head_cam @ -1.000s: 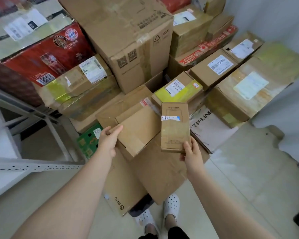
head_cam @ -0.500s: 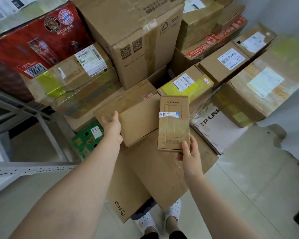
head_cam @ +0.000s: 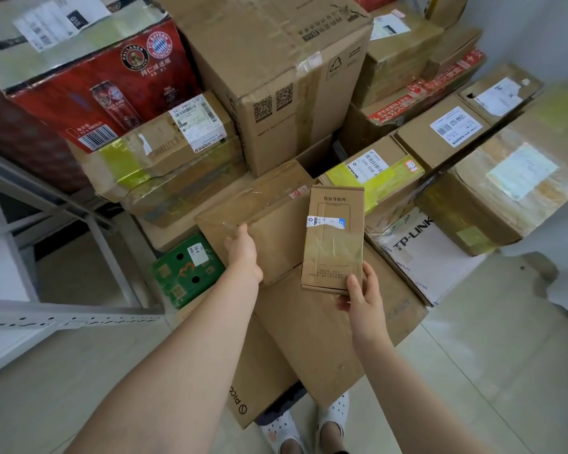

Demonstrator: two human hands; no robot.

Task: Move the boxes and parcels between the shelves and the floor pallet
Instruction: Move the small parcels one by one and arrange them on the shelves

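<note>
My right hand [head_cam: 361, 298] grips the near end of a small flat brown carton [head_cam: 333, 237] with a white and blue sticker, thumb on top and fingers underneath. It hovers over a large cardboard box [head_cam: 312, 335] at the front of the pile. My left hand [head_cam: 243, 252] holds the near left edge of a taped brown box [head_cam: 259, 217] lying in the pile, fingers curled over its edge.
Stacked parcels fill the space ahead: a red beer case [head_cam: 89, 90], a tall brown box [head_cam: 276, 77], a green box [head_cam: 186, 270], a white TP-LINK box [head_cam: 427, 253], a yellow-taped box [head_cam: 374, 178]. A white metal shelf frame [head_cam: 63, 319] stands left. Tiled floor [head_cam: 489, 371] lies right.
My left hand moved right and forward onto the taped brown box and took hold of its edge. My right hand kept the small carton, shifting it slightly.
</note>
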